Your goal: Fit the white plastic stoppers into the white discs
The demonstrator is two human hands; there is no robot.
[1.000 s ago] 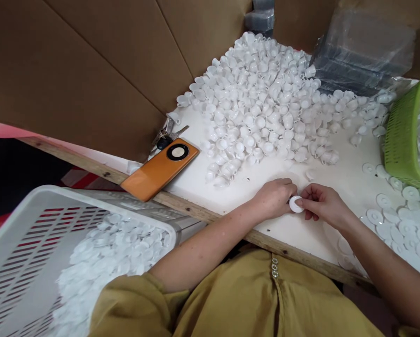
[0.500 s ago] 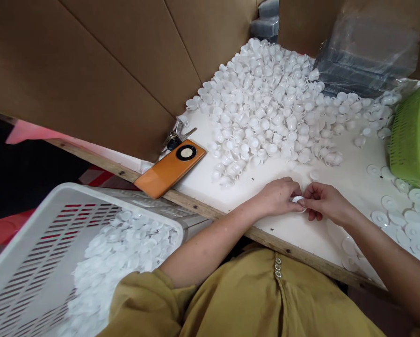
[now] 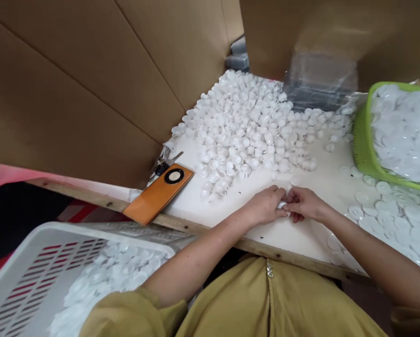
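Observation:
My left hand [image 3: 268, 204] and my right hand [image 3: 303, 204] meet just above the white tabletop near its front edge. Both are closed, their fingertips pinching one small round white plastic piece [image 3: 283, 206]. Fingers cover much of it, so I cannot tell whether it is a cup, a saucer or both. Beyond the hands lies a big heap of tiny white toy teacups [image 3: 245, 135], with handles showing on some. Thin white saucers [image 3: 385, 213] are spread on the tabletop to the right, beside my right forearm.
An orange smartphone [image 3: 159, 194] overlaps the table's wooden edge [image 3: 255, 246], with keys [image 3: 164, 161] behind it. At right stands a green basket [image 3: 362, 140] full of white pieces. A white crate [image 3: 52, 228] with more pieces sits lower left. Cardboard walls [image 3: 101, 84] and plastic-wrapped packs [image 3: 317, 86] border the back.
The view has swung to the right, showing more of the green basket. Both hands still pinch the small white piece together, in nearly the same pose.

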